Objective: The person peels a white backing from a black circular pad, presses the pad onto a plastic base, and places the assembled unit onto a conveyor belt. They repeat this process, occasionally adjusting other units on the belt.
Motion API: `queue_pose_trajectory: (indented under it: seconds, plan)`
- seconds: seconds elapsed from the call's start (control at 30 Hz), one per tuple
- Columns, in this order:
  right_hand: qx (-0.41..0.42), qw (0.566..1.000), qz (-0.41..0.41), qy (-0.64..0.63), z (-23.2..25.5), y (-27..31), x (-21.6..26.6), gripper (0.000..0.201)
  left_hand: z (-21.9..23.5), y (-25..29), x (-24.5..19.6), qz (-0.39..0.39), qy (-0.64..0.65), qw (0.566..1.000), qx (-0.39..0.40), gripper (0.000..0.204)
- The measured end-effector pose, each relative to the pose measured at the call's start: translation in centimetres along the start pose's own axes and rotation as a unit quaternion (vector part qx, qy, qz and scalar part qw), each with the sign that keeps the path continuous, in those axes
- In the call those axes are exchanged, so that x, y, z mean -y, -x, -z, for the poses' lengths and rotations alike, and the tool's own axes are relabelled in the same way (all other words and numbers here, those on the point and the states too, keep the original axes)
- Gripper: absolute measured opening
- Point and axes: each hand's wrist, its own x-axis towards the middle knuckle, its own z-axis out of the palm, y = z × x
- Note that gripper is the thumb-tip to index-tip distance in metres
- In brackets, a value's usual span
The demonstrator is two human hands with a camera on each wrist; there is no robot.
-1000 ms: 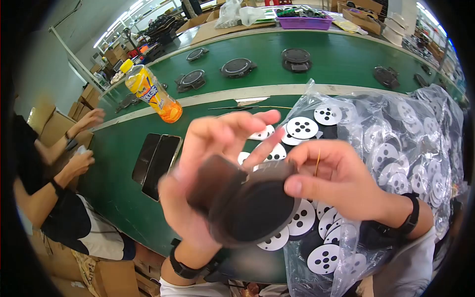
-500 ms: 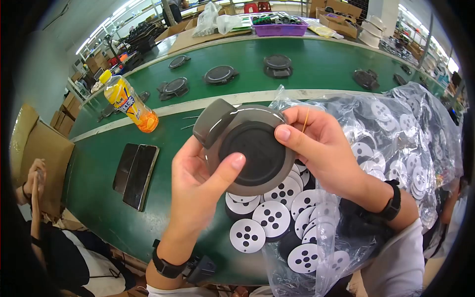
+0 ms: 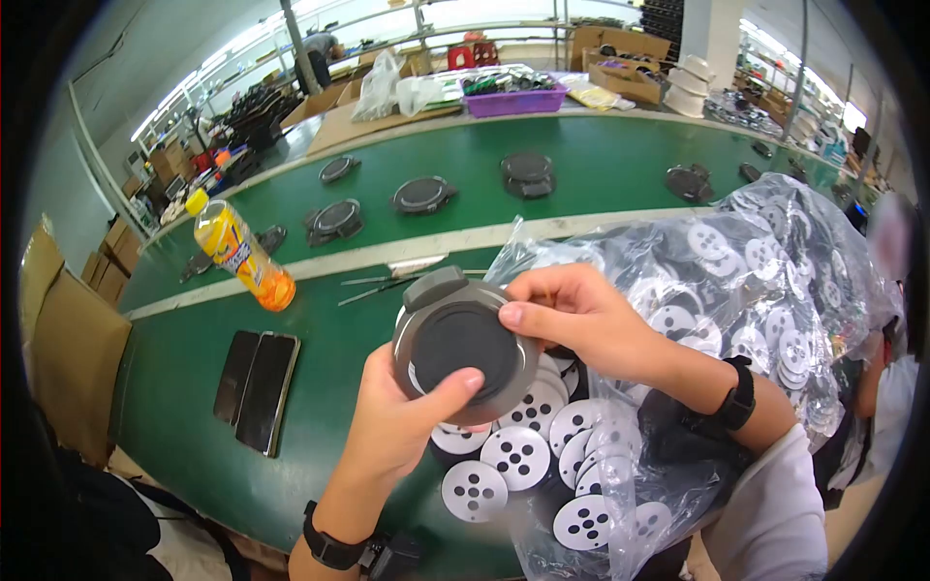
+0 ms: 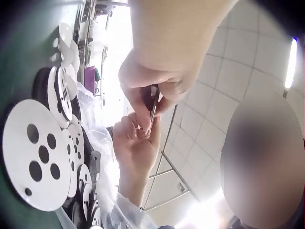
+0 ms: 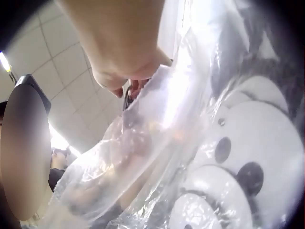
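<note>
A round dark-grey plastic part point(image 3: 460, 351) with a raised tab and a black circular centre faces up between both hands. My left hand point(image 3: 392, 418) grips its lower left side, the thumb lying across the black centre and the fingers behind. At the upper right rim, my right hand point(image 3: 581, 320) pinches the part between thumb and curled fingers. In the left wrist view the part point(image 4: 153, 101) shows edge-on between the hands. White discs with black dots point(image 3: 514, 458) lie loosely piled just below, some overlapping the clear plastic bag.
A big clear bag point(image 3: 509, 257) of similar discs covers the right side. Two dark phone-like slabs point(image 3: 263, 392) lie left, near an orange drink bottle point(image 3: 242, 254). Thin metal tools point(image 3: 373, 292) lie behind the hands. More round dark parts point(image 3: 422, 195) sit on the green strip beyond.
The part was tilted and blurred, with left fingers raised; now it faces up under the left thumb. A thin yellowish stick at the right hand no longer shows. The head view has shifted.
</note>
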Motion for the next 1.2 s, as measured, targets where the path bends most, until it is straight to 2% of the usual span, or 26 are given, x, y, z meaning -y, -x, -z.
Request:
queue_pose_trajectory:
  seconds: [0.03,0.1,0.13,0.17,0.2,0.23,0.27,0.3,0.33,0.4,0.43,0.5,0.53,0.6,0.63,0.7,0.73,0.8,0.83,0.9,0.93,1.0,1.03,1.1,1.13,1.2]
  plan:
    - [0.007,0.999,-0.033,-0.003,0.0,-0.1,0.6,0.020,0.2,-0.1,0.2,-0.007,0.000,1.000,0.009,0.035]
    - [-0.099,0.994,-0.031,-0.015,0.6,-1.1,1.1,0.024,0.7,-0.4,0.6,-0.024,0.090,0.996,0.005,0.050]
    - [-0.149,0.989,-0.011,-0.009,1.9,-2.4,0.9,0.025,0.0,-0.4,-0.2,0.004,0.108,0.994,-0.031,0.059]
    - [-0.168,0.981,0.019,-0.095,3.8,-3.6,1.1,0.026,0.2,-0.5,-0.2,0.004,0.108,0.994,-0.024,0.059]
    - [-0.221,0.967,0.062,-0.108,5.2,-5.1,1.6,0.026,0.6,-0.6,0.1,0.009,0.088,0.996,-0.022,0.059]
    - [-0.252,0.962,0.040,-0.101,8.1,-6.8,2.1,0.022,0.8,-0.6,0.3,0.013,0.070,0.997,-0.022,0.058]
    - [-0.271,0.953,0.030,-0.130,10.3,-7.6,2.7,0.028,0.7,-0.5,0.2,0.012,0.082,0.996,-0.020,0.057]
    - [-0.322,0.936,0.034,-0.136,12.7,-8.9,2.1,0.035,0.7,-0.4,0.2,0.011,0.082,0.996,-0.017,0.057]
    - [-0.368,0.928,0.027,-0.055,15.2,-9.8,1.2,0.035,0.7,-0.4,0.3,0.007,0.074,0.997,-0.018,0.057]
    - [-0.472,0.880,-0.029,0.046,18.2,-11.0,-0.8,0.032,0.6,-0.5,0.2,0.000,0.066,0.998,-0.018,0.056]
    - [-0.471,0.880,-0.028,0.048,20.3,-11.5,-2.0,0.032,0.5,-0.5,0.1,0.002,0.063,0.998,-0.026,0.055]
    - [-0.518,0.805,-0.097,0.271,24.0,-12.3,-4.3,0.021,0.4,-0.4,0.1,0.005,0.060,0.998,-0.030,0.054]
    - [-0.520,0.804,-0.095,0.271,24.7,-12.8,-5.0,0.021,0.4,-0.4,0.1,0.005,0.049,0.998,-0.042,0.053]
    - [-0.641,0.703,-0.020,0.308,25.5,-12.6,-5.5,0.011,0.3,-0.4,0.1,0.007,0.038,0.998,-0.045,0.052]
    - [-0.645,0.698,-0.020,0.310,25.8,-12.1,-5.1,0.011,0.3,-0.3,0.1,-0.001,0.036,0.998,-0.057,0.050]
    - [-0.509,0.826,-0.067,0.233,26.8,-10.7,-3.7,0.015,0.4,-0.3,0.2,-0.009,0.038,0.997,-0.059,0.048]
    - [-0.517,0.820,-0.068,0.235,27.6,-10.3,-3.6,0.015,0.6,-0.3,0.3,-0.017,0.020,0.998,-0.061,0.046]
    - [-0.413,0.877,-0.118,0.214,29.1,-9.9,-3.9,0.023,0.2,-0.2,0.2,-0.021,0.000,0.997,-0.074,0.039]
    - [-0.418,0.874,-0.121,0.216,28.5,-9.6,-3.4,0.023,0.0,-0.2,0.3,-0.019,0.003,0.997,-0.069,0.039]
    - [-0.336,0.834,-0.070,0.432,27.1,-10.0,-2.7,0.023,-0.1,-0.3,0.5,-0.026,-0.038,0.996,-0.076,0.035]
    - [-0.337,0.834,-0.071,0.432,27.4,-11.0,-3.1,0.023,-0.5,-0.3,0.4,-0.029,-0.030,0.995,-0.092,0.031]
    - [-0.337,0.768,-0.069,0.540,28.2,-13.6,-3.9,0.024,-0.1,-0.2,0.4,-0.026,-0.044,0.994,-0.096,0.031]
    - [-0.337,0.769,-0.067,0.540,28.5,-14.4,-4.3,0.024,0.1,-0.3,0.5,-0.025,-0.056,0.993,-0.099,0.031]
    - [-0.369,0.704,-0.068,0.603,28.9,-15.2,-4.8,0.028,-0.3,-0.5,0.6,-0.045,-0.082,0.989,-0.116,0.029]
    - [-0.371,0.705,-0.068,0.600,29.6,-15.2,-4.4,0.028,-0.3,-0.5,0.6,-0.055,-0.094,0.986,-0.124,0.029]
    - [-0.370,0.682,-0.193,0.601,31.7,-13.8,-2.6,0.042,-0.3,-0.5,0.7,-0.061,-0.104,0.984,-0.132,0.029]
